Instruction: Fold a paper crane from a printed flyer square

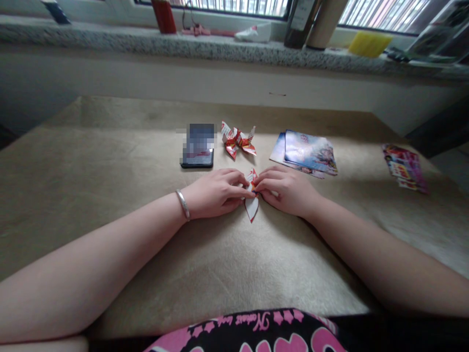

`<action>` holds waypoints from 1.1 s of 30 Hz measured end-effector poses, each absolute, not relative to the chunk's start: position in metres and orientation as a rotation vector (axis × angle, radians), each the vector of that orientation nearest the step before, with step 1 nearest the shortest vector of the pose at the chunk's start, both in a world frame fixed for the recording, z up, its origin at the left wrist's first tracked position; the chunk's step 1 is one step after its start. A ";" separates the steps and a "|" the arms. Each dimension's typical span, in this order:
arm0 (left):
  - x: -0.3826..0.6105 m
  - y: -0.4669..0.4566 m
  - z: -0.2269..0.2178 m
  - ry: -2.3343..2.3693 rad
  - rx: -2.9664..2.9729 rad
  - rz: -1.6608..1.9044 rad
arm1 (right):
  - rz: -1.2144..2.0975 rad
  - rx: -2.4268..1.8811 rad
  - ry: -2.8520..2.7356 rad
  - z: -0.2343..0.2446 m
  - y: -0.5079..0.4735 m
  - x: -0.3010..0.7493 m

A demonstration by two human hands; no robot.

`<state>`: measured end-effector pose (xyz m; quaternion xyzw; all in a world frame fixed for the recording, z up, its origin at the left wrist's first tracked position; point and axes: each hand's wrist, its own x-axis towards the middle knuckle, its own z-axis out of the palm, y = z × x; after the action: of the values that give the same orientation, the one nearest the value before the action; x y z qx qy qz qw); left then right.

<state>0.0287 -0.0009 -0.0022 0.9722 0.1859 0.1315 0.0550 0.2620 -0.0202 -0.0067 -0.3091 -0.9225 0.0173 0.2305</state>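
Between my hands lies a narrow piece of folded paper point(251, 208), white with red and orange print, its pointed end toward me. My left hand point(220, 191) presses on it from the left with the fingertips, the thumb side across its middle. From the right, my right hand point(287, 189) pinches its edge with thumb and forefinger. Part of the paper is hidden under the fingers. Just beyond stand folded paper figures point(239, 142) in red and white, with pointed wings. A silver bracelet point(182, 204) is on my left wrist.
A dark phone point(198, 146), its screen blurred, lies behind my left hand. Glossy printed sheets point(310, 151) are stacked beyond my right hand. More colourful paper point(405, 168) lies at the far right. Behind the table point(220, 274), a stone windowsill point(128, 44) holds a red container point(163, 17) and a yellow block point(370, 44).
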 end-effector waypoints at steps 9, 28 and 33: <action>0.026 0.002 -0.001 0.567 2.915 0.411 | 0.006 -0.773 -2.693 -0.001 -0.024 0.269; 0.030 0.001 0.000 0.650 2.864 0.457 | -0.539 -0.611 -2.845 0.006 -0.030 0.264; 0.031 0.000 -0.002 0.684 2.888 0.495 | -0.486 -0.671 -2.809 0.005 -0.030 0.262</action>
<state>0.0315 0.0000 -0.0023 0.9577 0.2269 0.1641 0.0665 0.2625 -0.0300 0.0051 -0.2278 -0.9537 -0.1651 0.1061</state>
